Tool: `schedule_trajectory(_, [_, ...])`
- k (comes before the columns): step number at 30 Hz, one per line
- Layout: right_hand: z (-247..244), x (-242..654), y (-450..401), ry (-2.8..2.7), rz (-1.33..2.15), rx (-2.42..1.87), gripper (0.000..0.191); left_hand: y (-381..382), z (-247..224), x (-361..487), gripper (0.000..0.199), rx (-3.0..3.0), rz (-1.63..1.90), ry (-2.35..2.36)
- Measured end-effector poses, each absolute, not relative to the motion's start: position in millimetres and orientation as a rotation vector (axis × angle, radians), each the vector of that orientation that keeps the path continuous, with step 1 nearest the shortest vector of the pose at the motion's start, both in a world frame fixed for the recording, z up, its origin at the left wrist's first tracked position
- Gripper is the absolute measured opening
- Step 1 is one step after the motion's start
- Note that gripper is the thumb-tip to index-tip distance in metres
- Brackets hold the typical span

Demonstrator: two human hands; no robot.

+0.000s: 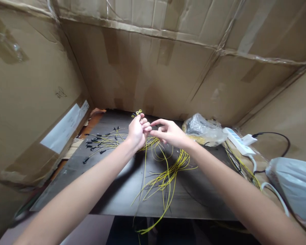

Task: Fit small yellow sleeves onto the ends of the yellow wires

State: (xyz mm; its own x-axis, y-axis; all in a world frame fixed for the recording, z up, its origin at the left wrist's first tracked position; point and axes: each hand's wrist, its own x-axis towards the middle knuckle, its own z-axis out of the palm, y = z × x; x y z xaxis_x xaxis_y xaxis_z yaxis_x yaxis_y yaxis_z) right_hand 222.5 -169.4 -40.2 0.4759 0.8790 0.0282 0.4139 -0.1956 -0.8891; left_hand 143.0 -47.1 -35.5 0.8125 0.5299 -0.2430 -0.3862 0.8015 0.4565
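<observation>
My left hand (137, 131) is closed around a thin yellow wire, whose looped end (137, 113) sticks up above my fingers. My right hand (169, 132) meets it fingertip to fingertip, with thumb and forefinger pinching at the same wire. Below both hands a loose bundle of yellow wires (168, 173) spreads over the dark tabletop (112, 190) and hangs over its near edge. To the left lies a fan of yellow wires with black end caps (99, 143).
Cardboard sheets (153, 68) wall in the table at the back and both sides. A crumpled clear plastic bag (204, 131) lies at the back right, beside a white power strip (238, 141) with cables. A grey plastic bag (293, 183) sits at the far right.
</observation>
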Motion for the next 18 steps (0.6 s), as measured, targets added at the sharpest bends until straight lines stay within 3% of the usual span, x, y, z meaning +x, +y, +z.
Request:
schedule_trajectory(4, [-33.6,234.3,-172.4,-1.102,0.85,-1.783,0.039,-51.3,-27.3,146.7,0.029,0.356,0.537,0.371])
schedule_trajectory(14, [-15.8,225.7,-186.7,-1.049,1.02,-1.53,0.03,-40.7,-12.5,144.2,0.028,0.318,0.587,0.36])
schedule_trajectory(18, [13.8,235.0,-202.2,-1.159,0.905,-1.754,0.023,-27.5,-21.9,144.0,0.027,0.333,0.614,0.406])
